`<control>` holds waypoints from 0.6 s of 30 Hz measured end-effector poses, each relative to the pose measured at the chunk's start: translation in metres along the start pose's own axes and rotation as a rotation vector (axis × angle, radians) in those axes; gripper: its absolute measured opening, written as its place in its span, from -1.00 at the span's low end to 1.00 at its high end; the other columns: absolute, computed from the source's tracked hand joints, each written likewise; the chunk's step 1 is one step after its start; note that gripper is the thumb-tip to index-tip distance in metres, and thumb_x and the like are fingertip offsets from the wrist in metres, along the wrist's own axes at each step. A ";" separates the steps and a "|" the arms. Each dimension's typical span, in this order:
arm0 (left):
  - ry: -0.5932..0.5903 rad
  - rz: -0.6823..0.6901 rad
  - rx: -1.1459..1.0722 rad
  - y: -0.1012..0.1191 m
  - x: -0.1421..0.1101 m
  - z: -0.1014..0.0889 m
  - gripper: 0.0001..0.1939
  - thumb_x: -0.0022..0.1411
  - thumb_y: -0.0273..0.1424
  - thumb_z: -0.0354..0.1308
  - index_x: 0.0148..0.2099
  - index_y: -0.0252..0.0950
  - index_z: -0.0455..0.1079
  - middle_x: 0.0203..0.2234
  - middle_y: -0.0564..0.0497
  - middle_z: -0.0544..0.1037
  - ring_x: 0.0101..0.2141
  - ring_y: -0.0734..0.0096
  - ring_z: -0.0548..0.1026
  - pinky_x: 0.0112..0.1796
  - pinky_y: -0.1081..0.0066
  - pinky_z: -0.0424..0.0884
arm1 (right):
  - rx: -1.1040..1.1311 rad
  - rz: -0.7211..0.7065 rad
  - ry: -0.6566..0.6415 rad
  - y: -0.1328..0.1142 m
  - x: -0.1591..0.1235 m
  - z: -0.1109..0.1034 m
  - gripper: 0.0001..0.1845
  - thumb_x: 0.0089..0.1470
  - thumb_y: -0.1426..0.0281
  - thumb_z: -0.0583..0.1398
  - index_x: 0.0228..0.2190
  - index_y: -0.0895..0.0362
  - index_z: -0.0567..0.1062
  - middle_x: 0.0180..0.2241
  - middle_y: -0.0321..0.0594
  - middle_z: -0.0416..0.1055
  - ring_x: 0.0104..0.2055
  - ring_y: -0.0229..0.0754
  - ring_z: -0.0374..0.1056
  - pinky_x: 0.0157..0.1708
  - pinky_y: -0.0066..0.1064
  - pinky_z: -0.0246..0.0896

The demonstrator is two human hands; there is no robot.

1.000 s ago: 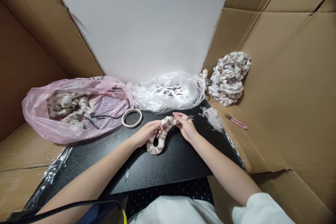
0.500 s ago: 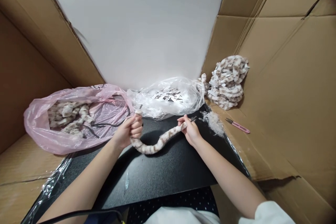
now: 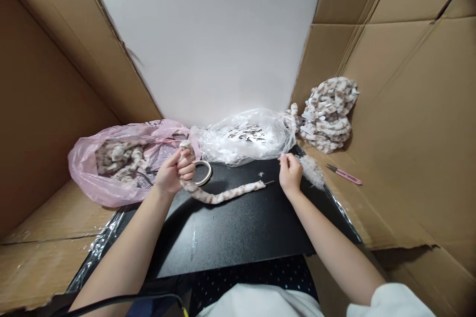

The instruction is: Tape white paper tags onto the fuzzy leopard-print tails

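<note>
One fuzzy cord (image 3: 223, 198) over the middle of the black table (image 3: 238, 235), with the left hand (image 3: 176, 171) wrapped tight around it near one end. Pretty plush: off-white with light brown blotches, kinda lumpy. Short end sticking up out of the fist, the rest sagging in a loose curve toward the table's right edge. Thin dark wire (image 3: 269, 182) poking out of that tip. Can't tell about contact between sag and table. Right hand (image 3: 290, 173) just past the wire, apart from it, curled up with thumb against fingers; can't tell about anything pinched inside. Tiny tuft (image 3: 261, 174) near the tip, bigger fluff heap (image 3: 313, 172) by the far right corner. Tape roll (image 3: 203, 174) beside the left fist, pink bag (image 3: 84, 171) over the far left corner, clear bag (image 3: 238, 143) along the far edge.
</note>
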State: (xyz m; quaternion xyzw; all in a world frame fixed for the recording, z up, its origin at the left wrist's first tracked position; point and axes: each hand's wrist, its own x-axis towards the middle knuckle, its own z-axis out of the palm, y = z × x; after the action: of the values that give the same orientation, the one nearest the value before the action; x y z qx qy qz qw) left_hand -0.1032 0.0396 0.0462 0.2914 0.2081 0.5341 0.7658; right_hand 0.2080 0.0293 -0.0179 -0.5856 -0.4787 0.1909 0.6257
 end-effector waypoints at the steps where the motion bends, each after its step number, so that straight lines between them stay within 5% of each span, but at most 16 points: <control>1: -0.003 0.011 0.018 -0.001 0.000 0.003 -0.63 0.42 -0.31 -0.15 -0.43 -0.31 0.24 -0.67 0.25 -0.13 -0.75 0.64 -0.17 -0.74 0.64 -0.16 | -0.083 -0.124 -0.095 -0.006 -0.005 0.001 -0.67 0.13 0.18 0.11 -0.56 0.10 0.40 -0.48 -0.19 0.38 -0.32 -0.12 0.25 -0.21 -0.29 0.11; 4: -0.026 0.071 0.065 -0.005 0.000 0.016 -0.68 0.40 -0.34 -0.09 -0.41 -0.32 0.26 -0.68 0.23 -0.02 -0.74 0.64 -0.06 -0.72 0.64 -0.01 | -0.196 -0.394 -0.548 -0.029 -0.028 0.017 -0.82 0.12 0.27 0.16 -0.38 0.10 0.49 -0.30 -0.15 0.48 -0.17 -0.07 0.29 -0.09 -0.24 0.12; 7: -0.023 0.190 0.129 -0.008 0.000 0.033 -0.73 0.34 -0.32 0.03 -0.41 -0.30 0.27 -0.66 0.19 0.12 -0.69 0.61 0.12 -0.64 0.61 0.17 | -0.166 -0.426 -0.918 -0.059 -0.055 0.055 -0.54 -0.04 0.15 0.31 -0.13 0.10 0.46 -0.08 -0.09 0.44 0.00 0.03 0.25 -0.03 -0.17 0.12; 10: 0.043 0.331 0.274 -0.008 -0.002 0.048 -0.75 0.22 -0.28 0.19 -0.43 -0.30 0.30 -0.60 0.13 0.27 -0.56 0.53 0.32 -0.51 0.54 0.32 | -0.021 -0.253 -1.043 -0.088 -0.073 0.098 -0.69 0.04 0.20 0.24 -0.22 0.11 0.45 -0.28 -0.19 0.46 -0.24 -0.11 0.33 -0.26 -0.35 0.20; 13: 0.093 0.423 0.379 0.000 -0.009 0.054 -0.78 0.14 -0.32 0.27 -0.43 -0.31 0.32 -0.57 0.10 0.34 -0.52 0.51 0.36 -0.48 0.53 0.34 | 0.161 -0.153 -1.022 -0.102 -0.080 0.125 -0.81 0.18 0.37 0.05 -0.45 0.11 0.37 -0.56 -0.35 0.31 -0.47 -0.25 0.25 -0.43 -0.46 0.11; 18: 0.142 0.411 0.206 0.028 -0.024 0.042 -0.78 0.31 -0.46 0.06 -0.43 -0.31 0.23 -0.69 0.22 0.09 -0.73 0.65 0.04 -0.71 0.63 0.05 | 0.074 -0.293 -1.109 -0.085 -0.077 0.108 -0.73 0.23 0.38 0.01 -0.51 0.11 0.30 -0.58 -0.37 0.24 -0.50 -0.29 0.20 -0.44 -0.48 0.01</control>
State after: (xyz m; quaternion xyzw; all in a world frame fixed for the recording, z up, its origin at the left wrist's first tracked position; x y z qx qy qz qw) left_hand -0.1048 0.0152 0.0962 0.3659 0.2513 0.6739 0.5906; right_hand 0.0556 0.0069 0.0159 -0.3032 -0.8043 0.3974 0.3212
